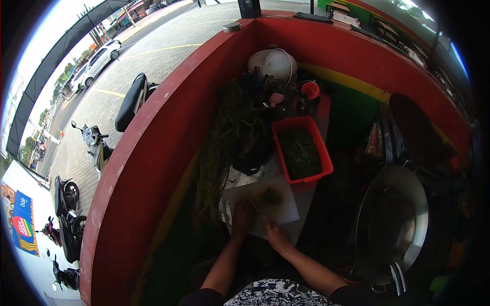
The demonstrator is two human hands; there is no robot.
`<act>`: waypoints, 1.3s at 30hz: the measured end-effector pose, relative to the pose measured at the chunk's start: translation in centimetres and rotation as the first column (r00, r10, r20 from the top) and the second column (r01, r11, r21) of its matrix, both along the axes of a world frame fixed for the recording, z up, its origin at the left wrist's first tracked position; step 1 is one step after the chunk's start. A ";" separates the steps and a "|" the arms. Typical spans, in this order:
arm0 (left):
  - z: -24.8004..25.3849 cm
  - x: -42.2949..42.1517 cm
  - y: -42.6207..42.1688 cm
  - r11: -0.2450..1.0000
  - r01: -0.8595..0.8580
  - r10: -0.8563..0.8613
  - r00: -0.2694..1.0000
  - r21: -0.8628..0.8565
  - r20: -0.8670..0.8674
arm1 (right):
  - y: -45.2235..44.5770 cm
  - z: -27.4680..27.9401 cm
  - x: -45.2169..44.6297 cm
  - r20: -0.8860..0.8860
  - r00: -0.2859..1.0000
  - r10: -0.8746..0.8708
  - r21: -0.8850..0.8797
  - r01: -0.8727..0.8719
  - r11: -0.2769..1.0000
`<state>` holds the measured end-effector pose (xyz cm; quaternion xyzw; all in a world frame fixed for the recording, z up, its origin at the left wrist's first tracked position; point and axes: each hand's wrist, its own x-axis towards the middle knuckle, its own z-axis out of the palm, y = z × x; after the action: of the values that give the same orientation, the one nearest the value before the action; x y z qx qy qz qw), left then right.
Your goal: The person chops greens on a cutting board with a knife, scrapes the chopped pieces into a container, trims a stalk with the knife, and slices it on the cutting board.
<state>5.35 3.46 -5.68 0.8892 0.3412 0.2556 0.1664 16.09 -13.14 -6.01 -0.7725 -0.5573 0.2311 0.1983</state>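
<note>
Across the white board (pixel 287 208), seen from the head view, the knife (pixel 256 207) slants with its tip up and to the left, its handle gripped in the right hand (pixel 276 235), fingers closed round it. The left hand (pixel 243 216) rests on the board just beside the blade; that part is dark, and I cannot tell whether its fingers hold anything. A small heap of greens (pixel 270 196) lies on the board, to the right of the blade. Beyond the board's far edge, the red tub (pixel 309 180) stands on the worktop (pixel 306 200) with more cut greens inside; long stalks (pixel 208 186) lie to the left. The step in hand looks to be chopping. The next move probably calls for steadying whatever lies under the left hand, its fingers tucked clear, and bringing the blade down.
</note>
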 end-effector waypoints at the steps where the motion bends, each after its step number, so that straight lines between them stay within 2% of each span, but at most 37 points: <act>1: 0.0 0.0 0.0 1.000 0.001 -0.001 1.000 0.002 0.002 | 0.5 -0.9 0.1 0.002 1.000 -0.001 0.002 0.001 1.000; 3: -0.1 -0.3 0.0 0.999 0.035 -0.035 0.999 0.004 0.000 | 1.6 -1.7 0.0 0.014 1.000 -0.007 0.131 0.006 0.991; 4: -0.3 -0.5 -0.1 0.999 0.034 -0.034 0.999 0.008 0.001 | 2.0 -1.5 0.0 0.014 1.000 -0.007 0.136 0.005 0.991; 7: -1.0 -0.8 0.0 1.000 0.002 -0.003 0.999 -0.019 -0.042 | 2.6 -0.1 -0.2 0.006 1.000 -0.003 0.074 0.003 0.997; 9: -0.9 -0.8 -0.2 0.998 -0.036 0.035 0.999 -0.042 -0.025 | 1.7 0.7 -0.3 -0.064 0.998 -0.016 0.044 0.019 0.999; 15: 0.2 -0.8 -0.4 0.999 -0.024 0.021 0.997 -0.039 -0.074 | 1.1 0.7 -0.5 -0.034 0.999 -0.016 0.013 0.016 1.000; 20: -2.2 -0.7 -0.2 0.995 -0.100 0.100 0.995 -0.029 -0.019 | 3.1 0.9 -0.4 -0.040 0.999 -0.035 0.071 0.038 0.997; 25: -1.2 -0.8 -0.5 0.993 -0.117 0.117 0.993 -0.012 0.002 | 0.8 0.6 -1.0 -0.037 0.999 -0.009 0.012 0.009 1.000; 28: 0.0 -1.0 -0.7 0.998 -0.053 0.053 0.999 0.028 0.000 | 1.0 -0.7 -0.8 -0.008 1.000 0.000 0.049 0.000 0.999; 30: 0.8 -1.2 -0.9 0.999 -0.032 0.034 0.998 0.019 -0.058 | 2.3 -1.6 -0.4 0.014 1.000 0.012 0.084 -0.013 0.996; 34: -0.6 -1.6 -0.8 0.997 -0.067 0.067 0.998 -0.028 -0.010 | 2.8 0.6 -0.5 -0.002 1.000 -0.021 0.065 0.021 0.998; 36: -1.1 -1.7 -0.6 0.999 -0.049 0.050 0.992 0.005 -0.114 | 1.6 0.7 -0.5 -0.090 0.995 -0.052 0.049 0.057 0.997; 39: -0.5 -1.8 -0.8 0.996 -0.087 0.084 0.991 -0.024 -0.108 | 0.3 -0.1 -0.8 -0.024 1.000 0.008 0.076 -0.006 0.997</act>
<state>3.57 2.63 -6.19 0.8836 0.3911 0.2096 0.1492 15.29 -12.85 -6.16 -0.7596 -0.5658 0.2200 0.2333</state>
